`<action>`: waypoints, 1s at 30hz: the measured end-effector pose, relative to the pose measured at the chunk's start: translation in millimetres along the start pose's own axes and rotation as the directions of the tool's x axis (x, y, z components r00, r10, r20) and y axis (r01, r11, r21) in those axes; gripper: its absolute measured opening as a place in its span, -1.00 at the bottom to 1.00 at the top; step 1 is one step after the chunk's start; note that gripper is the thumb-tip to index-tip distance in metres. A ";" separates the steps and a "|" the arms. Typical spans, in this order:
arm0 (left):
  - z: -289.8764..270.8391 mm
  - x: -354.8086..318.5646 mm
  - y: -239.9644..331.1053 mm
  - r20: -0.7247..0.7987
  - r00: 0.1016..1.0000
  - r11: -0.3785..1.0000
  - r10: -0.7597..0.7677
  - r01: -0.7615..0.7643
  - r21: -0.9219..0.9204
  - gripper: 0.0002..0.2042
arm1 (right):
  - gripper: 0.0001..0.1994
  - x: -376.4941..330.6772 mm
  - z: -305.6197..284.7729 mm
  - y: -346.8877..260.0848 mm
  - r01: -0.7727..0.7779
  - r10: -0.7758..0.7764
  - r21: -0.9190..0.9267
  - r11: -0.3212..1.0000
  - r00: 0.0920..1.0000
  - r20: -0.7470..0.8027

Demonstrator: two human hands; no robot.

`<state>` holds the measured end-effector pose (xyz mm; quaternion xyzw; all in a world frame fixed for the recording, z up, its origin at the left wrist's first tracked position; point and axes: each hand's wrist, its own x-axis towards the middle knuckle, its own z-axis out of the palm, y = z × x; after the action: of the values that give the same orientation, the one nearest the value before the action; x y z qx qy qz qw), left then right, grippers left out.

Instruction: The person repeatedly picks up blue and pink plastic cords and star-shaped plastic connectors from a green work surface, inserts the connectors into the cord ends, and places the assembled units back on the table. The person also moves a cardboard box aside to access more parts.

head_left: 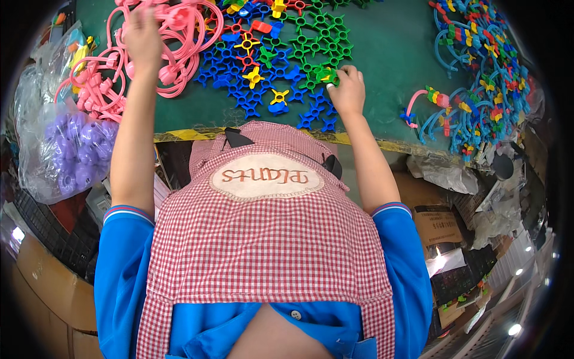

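Left hand is up in the tangle of pink plastic rings, blurred — fingers look curled into the loops, though I cannot tell what exactly they grip. Right hand sits at the edge of the scattered star-shaped connectors, fingertips pinched together on a small green and yellow piece; most of that piece is hidden under the fingers. The connectors — blue, green, red, yellow — lie mid-worktop between the two hands. The green worktop has a yellow-and-black striped front edge. Far right, a heap of blue curved assemblies runs out of frame. At left, a clear bag of purple parts hangs beside the worktop. Cardboard boxes sit low right.
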<state>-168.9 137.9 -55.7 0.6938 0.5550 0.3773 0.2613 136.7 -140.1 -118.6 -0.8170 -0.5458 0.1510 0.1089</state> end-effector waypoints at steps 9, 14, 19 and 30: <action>-43.1 -10.8 39.0 -0.204 0.902 0.915 0.381 -0.336 0.222 -0.80 | -0.71 -78.0 -12.3 24.9 -0.025 0.015 0.191 0.981 0.999 0.051; -48.8 -14.6 74.9 -0.258 0.939 0.973 0.227 -0.228 0.030 -0.80 | -0.68 -52.4 -11.7 19.4 0.048 -0.026 -0.127 0.991 0.985 0.169; -59.0 -35.5 62.0 -0.072 0.973 0.887 -0.217 0.166 -0.430 -0.78 | -0.62 16.2 -31.3 -31.8 -0.044 0.022 0.241 0.969 0.995 0.092; -13.5 -61.7 68.5 0.261 0.859 0.430 -0.441 0.457 -0.779 -0.78 | -0.64 181.7 20.6 -73.9 0.000 0.003 -0.017 1.000 0.978 0.209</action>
<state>-146.8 60.5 -8.7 0.3215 0.4763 0.5005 0.6475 130.8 56.3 -135.7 -0.7978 -0.5548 0.2318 0.0439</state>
